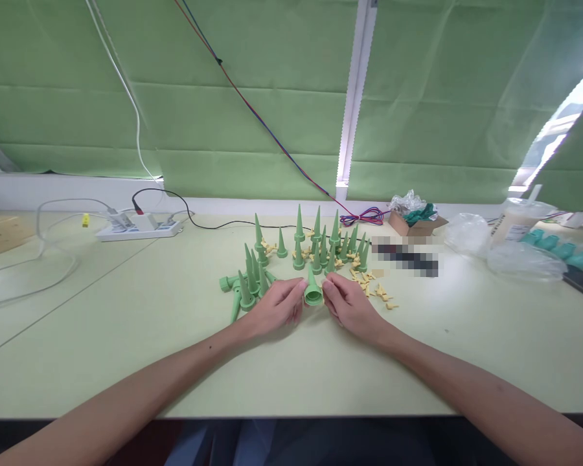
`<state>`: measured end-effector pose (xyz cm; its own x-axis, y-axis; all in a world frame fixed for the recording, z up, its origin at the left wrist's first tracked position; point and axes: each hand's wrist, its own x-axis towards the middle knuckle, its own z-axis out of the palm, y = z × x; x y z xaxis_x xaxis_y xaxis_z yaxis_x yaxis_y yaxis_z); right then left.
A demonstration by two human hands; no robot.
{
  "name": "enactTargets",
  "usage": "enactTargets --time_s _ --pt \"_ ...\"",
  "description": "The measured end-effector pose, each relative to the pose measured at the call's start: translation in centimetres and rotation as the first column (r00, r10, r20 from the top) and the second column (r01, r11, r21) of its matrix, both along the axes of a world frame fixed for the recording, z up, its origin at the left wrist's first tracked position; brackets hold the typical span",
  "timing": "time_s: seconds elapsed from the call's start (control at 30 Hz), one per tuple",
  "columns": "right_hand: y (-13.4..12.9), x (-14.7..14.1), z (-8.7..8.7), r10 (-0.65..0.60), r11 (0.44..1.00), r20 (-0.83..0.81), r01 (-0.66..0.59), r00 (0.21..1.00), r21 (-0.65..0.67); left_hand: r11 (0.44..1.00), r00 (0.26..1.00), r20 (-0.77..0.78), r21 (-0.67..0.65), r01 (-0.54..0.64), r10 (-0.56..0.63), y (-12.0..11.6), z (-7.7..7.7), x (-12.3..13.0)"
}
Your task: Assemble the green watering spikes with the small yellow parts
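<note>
A green cone is held above the table, its hollow round base facing me and its tip pointing away. My left hand pinches the cone's left side. On the right side, my right hand is closed with fingertips at the cone's rim; whatever small thing it may hold is hidden. Several upright green cones stand behind my hands, some with yellow pieces around them. Left of my left hand are more cones, a few lying down. Loose small yellow pieces lie right of the cones.
A white power strip with cables is at the back left. A cardboard box, plastic bags, a drink cup and teal parts stand at the right. The table's front edge runs below my forearms.
</note>
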<state>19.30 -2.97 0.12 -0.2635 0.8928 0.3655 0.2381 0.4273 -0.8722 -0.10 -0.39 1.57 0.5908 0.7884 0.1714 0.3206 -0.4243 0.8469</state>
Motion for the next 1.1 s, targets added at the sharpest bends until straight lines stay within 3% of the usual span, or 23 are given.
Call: enactTargets --time_s 0.3,0.57,0.83,1.1 --pt "0.12 0.09 -0.06 -0.004 1.0 -0.004 0.004 1.0 -0.022 0.991 0.999 -0.008 0.129 0.033 -0.032 -0.2 0.51 0.13" --pt "0.25 0.12 -0.09 -0.04 0.999 0.052 0.039 0.998 0.029 0.966 0.999 -0.033 0.26 0.001 0.008 -0.11 0.22 0.06" --pt "0.32 0.01 0.04 -0.061 0.998 0.086 0.058 0.994 0.038 0.872 0.999 -0.031 0.488 0.034 -0.022 0.14 -0.2 -0.14" --pt "-0.05 -0.28 0.25 -0.067 0.997 0.025 0.068 0.997 -0.022 0.879 0.999 -0.029 0.477 -0.011 0.028 0.15 -0.26 0.08"
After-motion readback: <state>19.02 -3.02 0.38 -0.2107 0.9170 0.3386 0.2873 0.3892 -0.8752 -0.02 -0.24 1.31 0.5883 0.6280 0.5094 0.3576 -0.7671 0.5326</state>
